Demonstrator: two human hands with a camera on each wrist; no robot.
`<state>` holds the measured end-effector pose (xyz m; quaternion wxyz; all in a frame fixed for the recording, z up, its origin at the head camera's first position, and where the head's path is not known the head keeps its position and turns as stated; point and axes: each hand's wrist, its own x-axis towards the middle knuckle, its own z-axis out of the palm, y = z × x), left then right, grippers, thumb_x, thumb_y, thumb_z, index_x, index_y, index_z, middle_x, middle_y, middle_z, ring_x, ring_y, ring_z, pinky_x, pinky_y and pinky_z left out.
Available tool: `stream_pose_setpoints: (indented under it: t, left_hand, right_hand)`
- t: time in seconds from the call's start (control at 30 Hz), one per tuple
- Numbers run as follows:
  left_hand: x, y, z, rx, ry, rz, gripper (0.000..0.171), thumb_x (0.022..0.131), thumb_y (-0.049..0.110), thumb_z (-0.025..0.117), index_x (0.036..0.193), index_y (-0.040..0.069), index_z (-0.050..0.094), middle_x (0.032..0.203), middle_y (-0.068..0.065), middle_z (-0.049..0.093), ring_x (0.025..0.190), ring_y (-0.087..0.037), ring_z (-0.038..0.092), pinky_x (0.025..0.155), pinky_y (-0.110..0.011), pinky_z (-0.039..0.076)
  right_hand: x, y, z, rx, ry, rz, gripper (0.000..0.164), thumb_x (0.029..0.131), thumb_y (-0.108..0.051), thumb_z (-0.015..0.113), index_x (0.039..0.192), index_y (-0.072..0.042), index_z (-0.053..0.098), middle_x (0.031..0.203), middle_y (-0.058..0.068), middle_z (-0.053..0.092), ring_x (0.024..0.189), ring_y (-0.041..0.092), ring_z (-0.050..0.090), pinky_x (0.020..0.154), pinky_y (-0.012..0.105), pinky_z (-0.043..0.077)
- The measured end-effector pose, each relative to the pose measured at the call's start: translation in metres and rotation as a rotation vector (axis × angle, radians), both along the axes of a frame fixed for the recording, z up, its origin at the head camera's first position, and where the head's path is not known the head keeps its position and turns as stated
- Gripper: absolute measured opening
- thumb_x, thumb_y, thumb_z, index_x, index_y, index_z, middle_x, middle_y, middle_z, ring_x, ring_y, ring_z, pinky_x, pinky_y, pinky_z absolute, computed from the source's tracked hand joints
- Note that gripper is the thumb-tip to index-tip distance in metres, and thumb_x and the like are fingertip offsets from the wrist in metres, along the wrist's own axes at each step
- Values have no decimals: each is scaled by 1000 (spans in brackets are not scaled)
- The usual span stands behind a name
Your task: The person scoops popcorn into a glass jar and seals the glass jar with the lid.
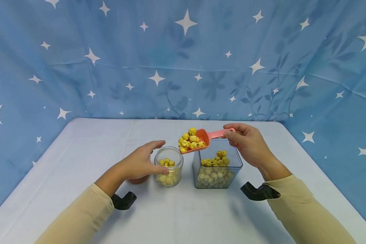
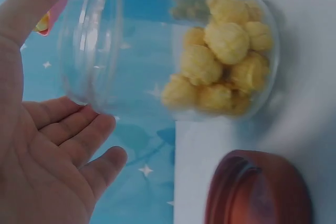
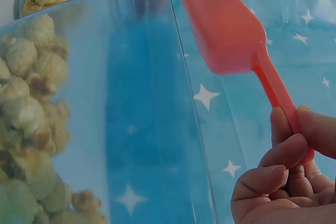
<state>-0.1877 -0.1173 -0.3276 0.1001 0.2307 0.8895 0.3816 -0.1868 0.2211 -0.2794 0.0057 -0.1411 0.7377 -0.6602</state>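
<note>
I've got, left to right: red-brown lid partly behind the left hand. Left hand's spread wide around the clear round jar; can't tell contact. Jar: yellow popcorn in the lower part. Coral scoop, popcorn-heaped, smooth, narrow-handled, is held up between jar and clear square bin. Bin: lots of popcorn. My right hand pinches the scoop's handle.

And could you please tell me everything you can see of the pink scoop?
The pink scoop looks plastic, with a broad bowl and a slim handle. It is held up off the table, its bowl loaded with yellow popcorn and pointing towards the glass jar. The right hand pinches the handle near its end.
</note>
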Motion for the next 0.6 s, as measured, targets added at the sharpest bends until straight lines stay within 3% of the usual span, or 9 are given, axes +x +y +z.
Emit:
stream_pose_setpoints:
  t: [0.13,0.43,0.6]
  left_hand:
    - [-2,0,-8,15,-13,19,97,76,45,85,152,6,40,153,-11,43,136,-40,42,110,-55,35]
    - [-4,2,-16,9,-39,56,92,76,46,85,148,6,45,146,-11,50,130,-36,49,107,-55,39]
    - [-4,2,-17,10,-34,56,90,75,47,85,147,7,47,143,-10,52,129,-35,50,106,-55,40]
  right_hand:
    - [-1,-7,3,80,-14,-6,36,102,-8,57,128,16,51,86,-1,60,74,15,45,65,25,41]
    - [-4,-15,9,238,-8,0,36,102,-14,59,127,12,56,84,8,49,76,18,45,64,28,38]
    - [-4,-19,12,317,-5,-5,37,101,-17,62,127,9,59,88,8,54,82,21,48,69,30,41]
